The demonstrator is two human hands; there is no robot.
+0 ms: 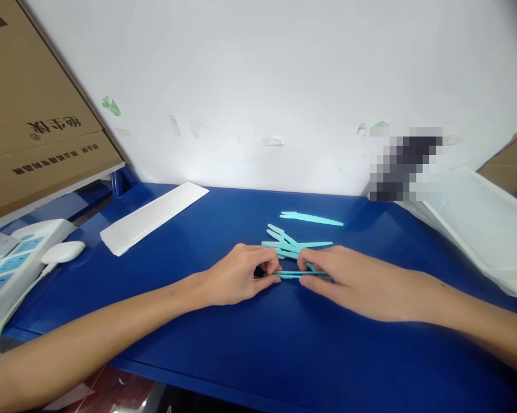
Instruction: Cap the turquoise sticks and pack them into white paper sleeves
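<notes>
My left hand (239,274) pinches the left end of a few slim turquoise plastic sticks (289,275) between thumb and fingers, low over the blue table. At their other end, my right hand (353,281) is closed on the same sticks, thumb below and fingers above. Just behind my hands lies a loose, crossed pile of similar turquoise sticks (290,246), partly hidden by my fingers. Farther back, a turquoise piece (312,218) with a forked left end and a tapered right end rests by itself. Their exact kind is too small to tell.
The blue table (258,355) meets a white wall (250,74). A long white packet (153,218) lies at the back left. A power strip (13,258) with a white plug and cable, and a cardboard box (35,97), stand left. A white tray (477,223) leans at the right.
</notes>
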